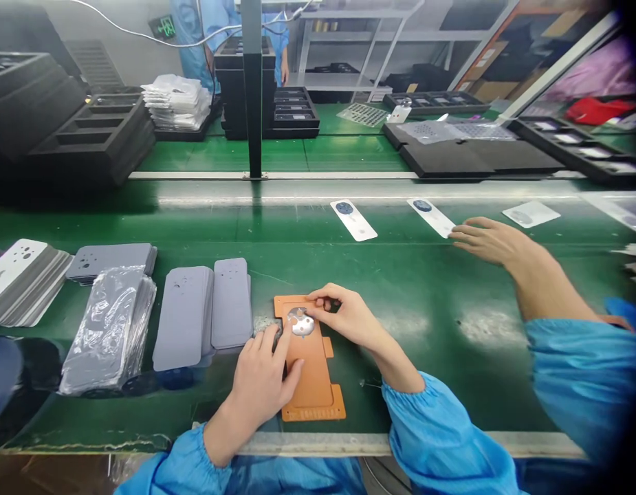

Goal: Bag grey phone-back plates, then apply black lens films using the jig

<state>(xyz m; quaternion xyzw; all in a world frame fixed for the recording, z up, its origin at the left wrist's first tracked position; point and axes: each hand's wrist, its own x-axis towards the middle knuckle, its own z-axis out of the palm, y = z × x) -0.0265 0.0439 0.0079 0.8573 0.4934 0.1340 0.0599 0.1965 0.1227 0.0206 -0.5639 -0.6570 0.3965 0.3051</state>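
Note:
An orange fixture plate (310,375) lies on the green bench in front of me. Set in its upper part is a round, shiny silver piece with holes (302,324). My left hand (263,378) rests over the plate's left side, fingers stretched out and apart, with the index fingertip at the silver piece's left edge. At the plate's upper right corner, my right hand (348,316) has its fingers curled and the thumb and index finger close together beside the silver piece. Whatever may be between those fingertips is too small to make out.
Stacks of grey phone-shaped sheets (181,316) and a plastic-wrapped stack (104,330) stand at left. White panels with dark round ends (353,220) lie farther back. A co-worker's hand (487,240) touches one panel at right. Black trays (98,130) are stacked behind.

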